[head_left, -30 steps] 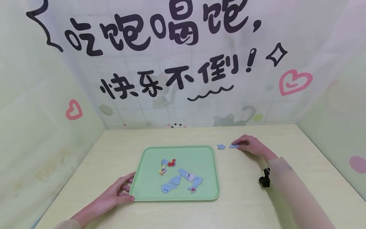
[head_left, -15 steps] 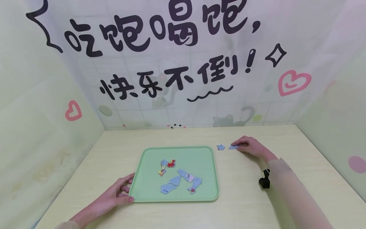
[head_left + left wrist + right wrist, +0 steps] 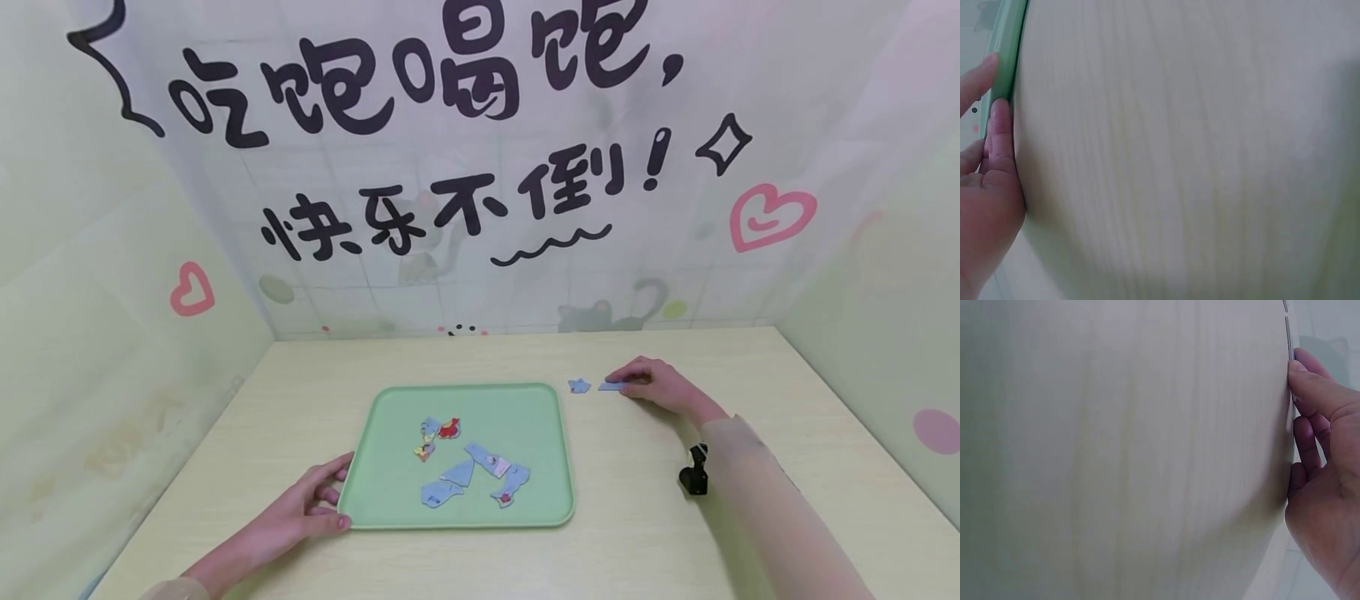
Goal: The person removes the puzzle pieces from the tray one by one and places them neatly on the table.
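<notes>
My left hand (image 3: 313, 502) is at the left edge of a light green tray (image 3: 525, 404), its thumb and fingertips against the rim. In the left wrist view the fingertips meet the green rim (image 3: 1007, 56). Beyond the tray's right side, my right hand (image 3: 654, 385) pinches a flat, pale blue puzzle piece (image 3: 611, 387) between thumb and fingers, low at the table top. The right wrist view shows that piece edge-on, and the hand covers part of it. Just left of it lies another blue puzzle piece (image 3: 579, 386).
Several puzzle pieces lie loose in the tray, among them a red one (image 3: 450, 428) and a blue strip (image 3: 483, 458). A small black object (image 3: 694, 469) sits beside the right sleeve. A wall with printed lettering (image 3: 465, 200) backs the pale wooden table (image 3: 645, 542).
Nearly nothing. The whole head view has shifted very slightly; both hands, the tray and the puzzle pieces keep their places.
</notes>
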The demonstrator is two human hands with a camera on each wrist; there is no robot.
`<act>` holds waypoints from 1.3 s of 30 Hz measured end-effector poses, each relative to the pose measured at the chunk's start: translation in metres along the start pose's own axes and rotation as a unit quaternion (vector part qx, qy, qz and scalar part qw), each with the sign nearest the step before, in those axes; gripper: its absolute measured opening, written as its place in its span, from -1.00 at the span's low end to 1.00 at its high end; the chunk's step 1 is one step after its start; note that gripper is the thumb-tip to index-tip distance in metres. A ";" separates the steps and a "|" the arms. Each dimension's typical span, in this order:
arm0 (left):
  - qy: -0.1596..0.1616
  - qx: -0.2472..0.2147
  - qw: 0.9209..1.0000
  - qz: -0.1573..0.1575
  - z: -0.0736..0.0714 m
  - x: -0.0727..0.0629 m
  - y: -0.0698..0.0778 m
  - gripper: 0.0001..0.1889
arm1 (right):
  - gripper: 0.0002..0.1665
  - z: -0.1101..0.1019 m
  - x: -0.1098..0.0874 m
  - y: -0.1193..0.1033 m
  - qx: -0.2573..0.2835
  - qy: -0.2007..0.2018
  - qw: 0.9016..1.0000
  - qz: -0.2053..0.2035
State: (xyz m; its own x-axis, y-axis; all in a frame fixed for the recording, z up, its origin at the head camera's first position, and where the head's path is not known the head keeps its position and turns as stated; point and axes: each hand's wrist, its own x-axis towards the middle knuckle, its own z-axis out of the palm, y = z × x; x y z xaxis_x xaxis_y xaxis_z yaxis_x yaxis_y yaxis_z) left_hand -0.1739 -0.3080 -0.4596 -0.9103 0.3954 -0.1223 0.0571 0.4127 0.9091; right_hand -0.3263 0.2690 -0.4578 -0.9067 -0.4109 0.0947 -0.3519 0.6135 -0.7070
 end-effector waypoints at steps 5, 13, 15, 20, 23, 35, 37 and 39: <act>0.002 -0.001 1.000 0.003 -0.001 -0.001 -0.001 -0.03 | -0.69 0.000 0.001 -0.001 -0.001 0.001 1.000 -0.006; 0.003 -0.001 1.000 0.000 -0.002 -0.002 -0.001 -0.03 | -0.68 0.000 0.004 -0.003 -0.011 -0.009 1.000 0.006; 0.003 -0.002 1.000 -0.001 -0.002 -0.003 -0.001 -0.03 | -0.68 0.000 0.004 -0.004 -0.009 -0.012 1.000 0.006; 0.004 0.000 1.000 -0.001 -0.002 -0.002 -0.001 -0.03 | -0.67 -0.001 0.005 -0.006 -0.010 -0.021 1.000 0.005; 0.005 0.002 1.000 -0.002 -0.001 -0.002 0.000 -0.02 | -0.65 -0.002 0.005 -0.006 -0.007 -0.028 1.000 0.002; -0.001 -0.003 1.000 -0.011 -0.002 -0.002 0.000 -0.02 | -0.61 0.002 0.006 0.003 -0.028 -0.029 0.999 0.007; -0.002 -0.004 1.000 -0.014 -0.002 -0.002 -0.001 -0.01 | -0.60 0.003 0.005 0.002 -0.034 -0.024 0.999 0.013; -0.001 -0.003 1.000 -0.016 -0.002 -0.001 -0.001 -0.01 | -0.60 0.003 0.004 0.000 -0.043 -0.019 0.999 0.018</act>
State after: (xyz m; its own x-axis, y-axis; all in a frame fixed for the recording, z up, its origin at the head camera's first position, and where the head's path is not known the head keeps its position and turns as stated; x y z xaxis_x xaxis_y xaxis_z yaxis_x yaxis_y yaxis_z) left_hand -0.1736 -0.3106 -0.4594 -0.9105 0.3847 -0.1517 0.0264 0.4201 0.9071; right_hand -0.3291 0.2652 -0.4590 -0.9103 -0.4118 0.0430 -0.3396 0.6831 -0.6466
